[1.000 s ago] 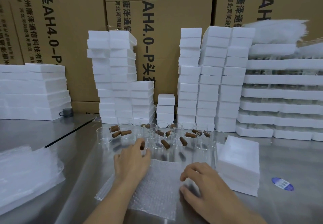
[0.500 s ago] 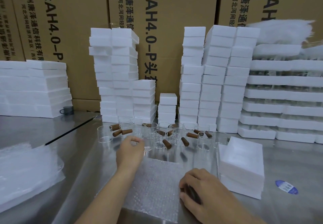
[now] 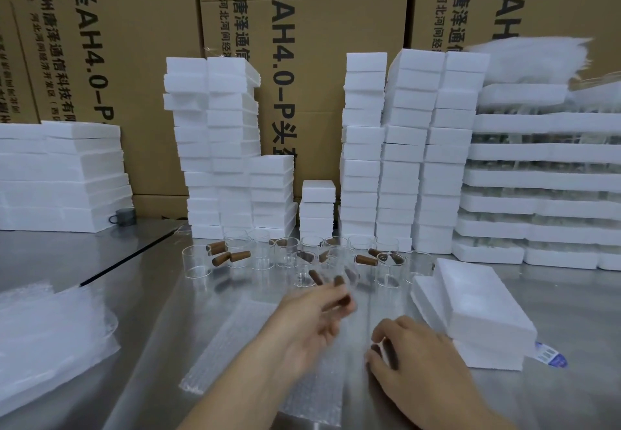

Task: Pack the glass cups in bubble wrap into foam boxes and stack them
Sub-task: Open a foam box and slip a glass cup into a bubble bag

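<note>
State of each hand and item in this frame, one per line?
Left hand, grips glass cup by its handle.
Glass cup, lifted, unwrapped.
Right hand, curled round a brown handle.
Bubble wrap sheet, flat under both hands.
Other cups, upright, unwrapped.
Foam boxes, closed, stacked beside right hand.

My left hand (image 3: 309, 320) holds a glass cup (image 3: 337, 266) by its brown handle above the bubble wrap (image 3: 312, 396); my right hand (image 3: 416, 367) grips a second cup (image 3: 387, 351) alongside.

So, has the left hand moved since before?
Yes. The left hand has come away from the row of cups, to the right, nearer the flat foam boxes, gripping a glass cup by its brown handle.
</note>
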Action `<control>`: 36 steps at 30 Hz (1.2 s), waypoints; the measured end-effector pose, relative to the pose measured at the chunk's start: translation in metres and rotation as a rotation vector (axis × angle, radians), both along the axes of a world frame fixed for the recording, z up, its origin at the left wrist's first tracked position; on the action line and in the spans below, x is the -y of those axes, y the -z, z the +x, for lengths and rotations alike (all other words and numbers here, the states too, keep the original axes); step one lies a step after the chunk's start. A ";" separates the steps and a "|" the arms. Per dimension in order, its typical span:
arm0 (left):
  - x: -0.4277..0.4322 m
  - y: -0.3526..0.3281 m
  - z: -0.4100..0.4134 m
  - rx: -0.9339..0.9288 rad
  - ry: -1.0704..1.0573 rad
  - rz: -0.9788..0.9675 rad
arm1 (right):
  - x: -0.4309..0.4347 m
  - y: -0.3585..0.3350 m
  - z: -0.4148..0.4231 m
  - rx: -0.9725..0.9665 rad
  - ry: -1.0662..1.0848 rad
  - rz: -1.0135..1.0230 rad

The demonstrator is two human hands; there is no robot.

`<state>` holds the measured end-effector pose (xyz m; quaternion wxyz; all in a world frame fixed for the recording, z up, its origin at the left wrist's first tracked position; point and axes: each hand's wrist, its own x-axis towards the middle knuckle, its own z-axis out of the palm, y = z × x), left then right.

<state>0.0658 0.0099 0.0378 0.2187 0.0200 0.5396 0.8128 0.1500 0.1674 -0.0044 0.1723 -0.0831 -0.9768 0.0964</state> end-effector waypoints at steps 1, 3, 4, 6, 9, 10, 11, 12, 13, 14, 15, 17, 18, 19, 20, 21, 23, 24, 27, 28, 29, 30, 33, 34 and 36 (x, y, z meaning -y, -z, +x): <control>-0.005 0.003 0.006 -0.015 0.059 -0.028 | -0.002 -0.001 0.000 -0.001 0.028 -0.016; -0.015 0.009 0.017 -0.057 0.144 -0.079 | -0.005 -0.005 0.001 -0.048 0.060 -0.122; -0.019 0.012 0.021 -0.088 0.162 -0.102 | -0.007 -0.006 0.002 -0.094 0.066 -0.198; -0.024 0.016 0.027 -0.180 0.157 -0.156 | -0.007 -0.009 0.001 -0.203 0.057 -0.384; -0.028 0.018 0.031 -0.321 0.086 -0.199 | -0.004 -0.013 0.000 -0.325 0.017 -0.638; -0.030 0.018 0.032 -0.360 0.055 -0.206 | -0.002 -0.014 0.000 -0.340 -0.005 -0.696; -0.031 0.019 0.032 -0.402 0.029 -0.220 | 0.000 -0.014 0.000 -0.349 -0.031 -0.746; -0.032 0.019 0.032 -0.450 0.011 -0.244 | 0.002 -0.014 -0.001 -0.354 -0.058 -0.789; -0.033 0.019 0.032 -0.504 0.001 -0.277 | 0.003 -0.014 -0.002 -0.362 -0.079 -0.822; -0.033 0.019 0.032 -0.561 -0.004 -0.314 | 0.004 -0.014 -0.002 -0.378 -0.095 -0.844; -0.032 0.018 0.032 -0.624 -0.013 -0.347 | 0.004 -0.014 -0.002 -0.406 -0.105 -0.850; -0.029 0.014 0.033 -0.785 -0.078 -0.441 | 0.004 -0.015 -0.001 -0.476 -0.104 -0.831; -0.026 0.013 0.033 -0.876 -0.127 -0.509 | 0.004 -0.016 0.000 -0.506 -0.103 -0.817; -0.023 0.011 0.033 -0.955 -0.163 -0.566 | 0.006 -0.017 0.001 -0.532 -0.107 -0.801; -0.020 0.009 0.034 -1.015 -0.173 -0.585 | 0.008 -0.018 0.003 -0.559 -0.118 -0.785; -0.018 0.006 0.034 -1.047 -0.155 -0.565 | 0.011 -0.020 0.005 -0.588 -0.133 -0.771; -0.015 0.001 0.034 -1.033 -0.070 -0.439 | 0.016 -0.023 0.008 -0.653 -0.154 -0.753; -0.013 -0.002 0.034 -1.010 -0.036 -0.366 | 0.017 -0.025 0.009 -0.687 -0.163 -0.748; -0.007 -0.011 0.033 -0.975 -0.059 -0.175 | 0.017 -0.032 0.014 -0.760 -0.186 -0.723; -0.005 -0.014 0.034 -0.966 -0.071 -0.126 | 0.017 -0.034 0.015 -0.772 -0.193 -0.716; -0.004 -0.016 0.034 -0.963 -0.082 -0.097 | 0.016 -0.036 0.016 -0.778 -0.197 -0.706; -0.004 -0.017 0.035 -0.965 -0.092 -0.089 | 0.015 -0.037 0.017 -0.782 -0.201 -0.689; -0.007 -0.017 0.037 -0.998 -0.125 -0.124 | 0.011 -0.041 0.020 -0.797 -0.212 -0.612; -0.008 -0.016 0.037 -1.015 -0.132 -0.138 | 0.010 -0.042 0.020 -0.798 -0.217 -0.577; -0.010 -0.014 0.038 -1.050 -0.139 -0.146 | 0.009 -0.044 0.022 -0.797 -0.226 -0.512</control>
